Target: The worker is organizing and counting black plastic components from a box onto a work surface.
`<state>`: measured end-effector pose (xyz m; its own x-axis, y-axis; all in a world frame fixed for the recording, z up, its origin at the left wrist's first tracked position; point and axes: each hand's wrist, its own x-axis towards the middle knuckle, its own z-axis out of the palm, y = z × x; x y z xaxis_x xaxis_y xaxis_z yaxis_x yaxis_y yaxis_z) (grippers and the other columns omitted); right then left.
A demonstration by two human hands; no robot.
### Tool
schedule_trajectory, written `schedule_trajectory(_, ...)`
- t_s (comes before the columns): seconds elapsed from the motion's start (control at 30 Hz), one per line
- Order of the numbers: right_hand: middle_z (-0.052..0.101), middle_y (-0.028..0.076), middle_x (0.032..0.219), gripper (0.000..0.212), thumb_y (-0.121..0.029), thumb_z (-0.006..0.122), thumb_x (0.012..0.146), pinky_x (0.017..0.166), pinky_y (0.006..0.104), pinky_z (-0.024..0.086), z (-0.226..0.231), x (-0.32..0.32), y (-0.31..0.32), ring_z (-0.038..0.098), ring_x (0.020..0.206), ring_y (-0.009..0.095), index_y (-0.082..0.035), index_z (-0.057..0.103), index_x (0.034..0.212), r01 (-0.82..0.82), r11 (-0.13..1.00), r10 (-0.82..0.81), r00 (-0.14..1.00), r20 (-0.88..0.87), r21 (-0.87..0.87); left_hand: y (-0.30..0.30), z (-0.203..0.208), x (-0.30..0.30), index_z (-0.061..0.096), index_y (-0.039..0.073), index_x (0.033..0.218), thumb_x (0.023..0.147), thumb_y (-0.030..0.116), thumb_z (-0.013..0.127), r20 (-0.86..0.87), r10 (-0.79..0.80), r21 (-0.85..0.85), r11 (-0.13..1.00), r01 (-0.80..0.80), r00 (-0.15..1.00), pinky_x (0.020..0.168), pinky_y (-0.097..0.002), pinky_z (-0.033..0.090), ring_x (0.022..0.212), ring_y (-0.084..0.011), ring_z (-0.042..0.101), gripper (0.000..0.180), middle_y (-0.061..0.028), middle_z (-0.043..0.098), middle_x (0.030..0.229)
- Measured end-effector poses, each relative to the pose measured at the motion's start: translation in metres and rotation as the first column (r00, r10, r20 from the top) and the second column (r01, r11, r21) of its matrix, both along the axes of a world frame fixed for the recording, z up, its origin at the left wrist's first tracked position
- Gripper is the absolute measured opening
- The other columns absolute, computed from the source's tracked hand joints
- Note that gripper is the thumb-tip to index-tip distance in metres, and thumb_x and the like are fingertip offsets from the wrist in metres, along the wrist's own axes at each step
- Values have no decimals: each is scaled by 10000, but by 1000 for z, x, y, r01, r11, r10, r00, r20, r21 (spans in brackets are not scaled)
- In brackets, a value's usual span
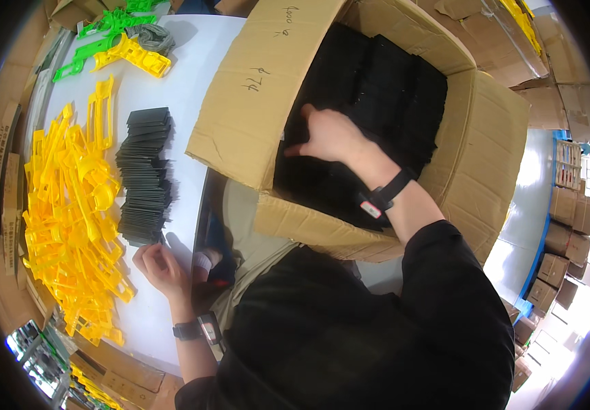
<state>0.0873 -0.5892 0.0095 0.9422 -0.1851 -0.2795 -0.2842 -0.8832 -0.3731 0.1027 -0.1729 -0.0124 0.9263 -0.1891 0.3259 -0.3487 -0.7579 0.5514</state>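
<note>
My right hand reaches into an open cardboard box and rests over closely packed black pieces. Its thumb and a forefinger are spread apart, with black between them; the other fingertips are hidden. On the white table, my left hand is loosely curled at the near end of a row of thin, flat black pieces. Nothing shows inside that curl. The row leans like fallen cards and runs away from me. Left of it lies a large heap of yellow plastic frame parts.
Green plastic parts, a yellow part and a grey bundle lie at the table's far end. The box's flaps stick outward. Stacked cartons stand along the right, beyond a pale floor.
</note>
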Motion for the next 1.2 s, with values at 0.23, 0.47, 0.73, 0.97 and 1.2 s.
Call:
schedule_trajectory(0.23,649,146,704,192,-158,541,878,592,423,530,-40,-13,11,670,703,325,-21,645,964,-33,973,81,976,204,-228,2,-3,1,568,-3,946,906,16,551,28,-11,23,1000,10,1000,618,-217,387,719,-112,454,47,-69,467,1051)
schedule_trajectory(0.47,632,154,772,169,-112,488,879,569,427,519,-49,-9,18,655,665,320,-45,643,895,17,961,32,984,174,-275,4,-2,1,565,-4,947,911,33,549,37,-14,45,999,12,999,619,-217,388,728,-114,464,55,-67,466,1053)
schedule_trajectory(0.73,621,174,903,158,-104,476,869,550,410,531,-47,-15,30,668,652,304,-25,602,818,-23,961,79,978,194,-274,3,-3,0,567,-2,962,912,34,548,6,-3,-15,1000,3,1000,635,-221,412,744,-118,478,64,-74,462,1068)
schedule_trajectory(0.97,605,210,927,169,-103,457,880,579,425,536,-47,-8,33,669,667,314,-12,598,854,68,968,-27,985,169,-242,4,-4,1,567,-3,958,910,30,552,17,-13,-7,1000,13,1000,631,-218,410,738,-116,476,60,-75,462,1066)
schedule_trajectory(1.2,618,216,952,184,-94,458,880,624,426,541,-44,-8,34,676,712,329,-3,616,893,16,962,0,998,60,-271,2,-2,0,564,-3,942,911,33,550,11,-12,-11,1000,13,1000,623,-213,398,734,-109,474,50,-68,462,1055)
